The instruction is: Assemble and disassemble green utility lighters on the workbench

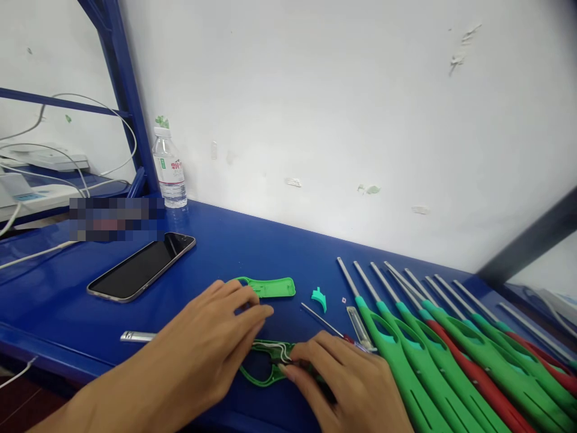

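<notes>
Surface [252, 240] in blue, smooth-looking, carrying everything. On the right, row of long-stemmed green and red lighters [457, 376], packed close beside the working area; could get shoved askew by an outward swing of the arm. Left hand [229, 328] arched over the left part of the uncovered green casing [262, 383], grip loosely curled, contact partly hidden; impossible to tell whether holding or merely hovering. Right hand [347, 379] at the casing's other end, grip pinched closed on it, near the front edge; risk of tipping out the insides if squeezed unevenly. Just beyond, loose green half [277, 287], easily nudged by the left knuckles. Screwdriver [322, 319] beside the right fingers, liable to roll if bumped. Turquoise piece [319, 299] farther out, prone to being flicked away. White wires [282, 347] inside the casing, near the right thumb; likely to snag or pull loose under careless pressing. Tiny pink square [344, 300], easiest to lose under a sweeping hand.
</notes>
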`<state>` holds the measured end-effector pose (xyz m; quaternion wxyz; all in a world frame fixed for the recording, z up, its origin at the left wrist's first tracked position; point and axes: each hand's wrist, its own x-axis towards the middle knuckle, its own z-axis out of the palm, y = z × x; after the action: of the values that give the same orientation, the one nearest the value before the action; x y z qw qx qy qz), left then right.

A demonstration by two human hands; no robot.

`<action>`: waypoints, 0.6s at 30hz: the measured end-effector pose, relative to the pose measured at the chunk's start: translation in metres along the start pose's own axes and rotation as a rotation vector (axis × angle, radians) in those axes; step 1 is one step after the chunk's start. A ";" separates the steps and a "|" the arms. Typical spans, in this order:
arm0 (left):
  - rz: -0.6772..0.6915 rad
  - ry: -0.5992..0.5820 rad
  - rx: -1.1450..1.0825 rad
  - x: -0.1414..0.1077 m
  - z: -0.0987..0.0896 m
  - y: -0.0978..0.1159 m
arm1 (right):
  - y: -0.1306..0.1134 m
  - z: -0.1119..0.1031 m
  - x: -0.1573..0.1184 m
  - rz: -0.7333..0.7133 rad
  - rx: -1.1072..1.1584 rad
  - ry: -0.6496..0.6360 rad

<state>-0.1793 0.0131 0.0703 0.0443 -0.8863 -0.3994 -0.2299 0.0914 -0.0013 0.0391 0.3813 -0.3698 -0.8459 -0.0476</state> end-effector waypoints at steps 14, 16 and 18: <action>0.148 -0.188 0.153 0.068 -0.021 -0.008 | 0.001 -0.001 0.001 -0.019 -0.008 -0.028; 0.212 -0.218 0.177 0.080 -0.024 -0.001 | 0.001 -0.003 0.001 -0.017 -0.004 -0.047; 0.281 -0.252 0.204 0.098 -0.024 0.005 | 0.002 -0.003 0.001 -0.009 0.003 -0.042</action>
<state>-0.1285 0.0707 0.1359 0.1151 -0.9460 -0.2956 -0.0671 0.0942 -0.0005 0.0417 0.3637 -0.3662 -0.8556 -0.0401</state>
